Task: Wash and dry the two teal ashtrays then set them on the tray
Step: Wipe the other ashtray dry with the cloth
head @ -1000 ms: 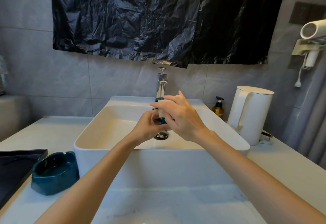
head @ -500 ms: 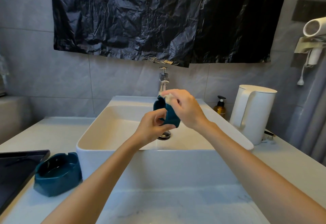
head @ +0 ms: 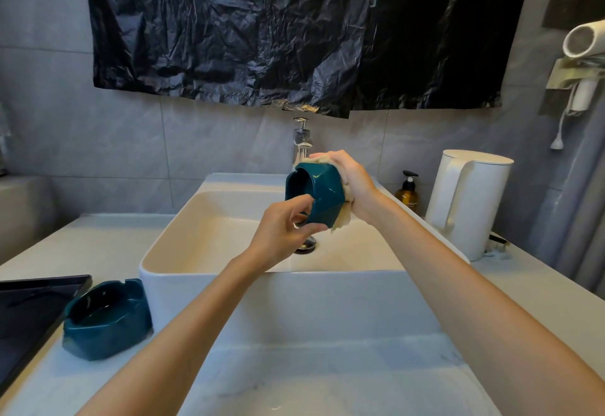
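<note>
Turning since half a second ago, the teal ashtray point(head: 322, 193) now sits higher above the sink point(head: 229, 284), tipped on its side with its hollow facing left and its faceted outer wall toward the camera, where before it was mostly covered by fingers. The left hand point(head: 281, 235) pinches the lower rim between curled thumb and fingers. The right hand point(head: 352, 183), formerly in front, has gone round to the ashtray's far right side, its fingers curled over a pale cloth point(head: 340, 219) pressed against the base. Most of that cloth is hidden behind the ashtray, with only a ragged, fluffy edge showing above and below, so what it is made of is hard to tell. The drain point(head: 306, 245) in the sink's floor is half covered by the left hand, and the chrome faucet point(head: 302, 140) behind the sink is partly blocked by the ashtray. Left of the sink on the pale marbled counter point(head: 327, 376) rests the second ashtray point(head: 108, 320), upright, glossy and angular with notches in its rim, just beside the dark tray point(head: 29, 311), which is cut off by the frame's edge. Right of the sink stand an amber pump bottle point(head: 407, 193) and a smooth white kettle point(head: 468, 199). Above the sink hangs a crinkled black plastic sheet point(head: 294, 29).
</note>
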